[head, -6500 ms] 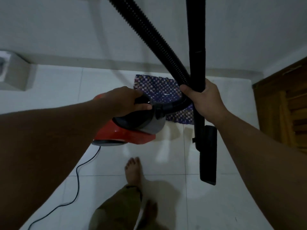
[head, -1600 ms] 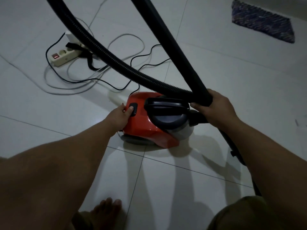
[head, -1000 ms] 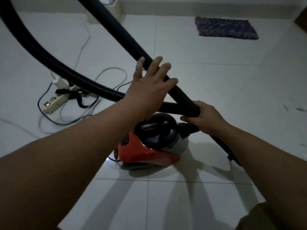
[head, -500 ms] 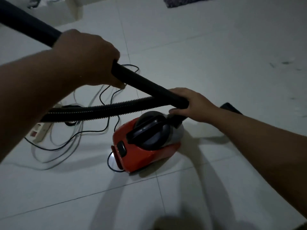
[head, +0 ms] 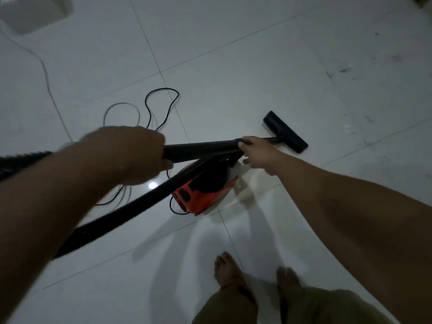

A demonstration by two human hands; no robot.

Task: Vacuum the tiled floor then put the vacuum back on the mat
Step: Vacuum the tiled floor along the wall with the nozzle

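The red and black vacuum cleaner (head: 201,195) sits on the white tiled floor (head: 257,66) in the middle of the view. My left hand (head: 131,153) grips the upper part of the black wand (head: 201,148). My right hand (head: 257,153) holds the wand lower down, just above the vacuum body. The flat black floor nozzle (head: 285,132) rests on the tiles to the right of my right hand. A ribbed black hose (head: 121,213) runs from the vacuum down to the lower left. The mat is out of view.
A black power cord (head: 161,106) and a pale cable (head: 46,76) loop over the tiles at the left. A white box (head: 30,12) stands at the top left. Dark specks of dirt (head: 343,71) lie at the right. My bare feet (head: 257,274) stand below the vacuum.
The wand has swung down to the right, so the nozzle now lies on the floor. Both hands keep their hold. The view has tilted down; the mat and power strip left it.
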